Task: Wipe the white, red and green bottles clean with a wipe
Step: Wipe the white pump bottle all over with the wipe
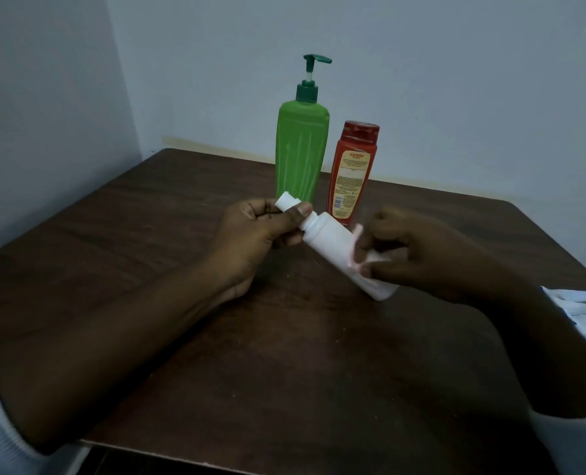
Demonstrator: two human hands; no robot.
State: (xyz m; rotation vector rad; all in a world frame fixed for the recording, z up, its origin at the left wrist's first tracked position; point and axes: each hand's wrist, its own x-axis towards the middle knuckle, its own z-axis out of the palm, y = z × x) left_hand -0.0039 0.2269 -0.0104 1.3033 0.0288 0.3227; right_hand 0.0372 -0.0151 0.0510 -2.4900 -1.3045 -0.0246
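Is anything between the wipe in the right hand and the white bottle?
Nothing visible. The right hand holds the wipe directly on the white bottle, which the left hand holds by its neck. The green bottle and red bottle stand behind it.

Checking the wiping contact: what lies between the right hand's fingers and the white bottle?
In the head view, a pale, pinkish wipe lies between the right hand and the white bottle, held against the bottle's body.
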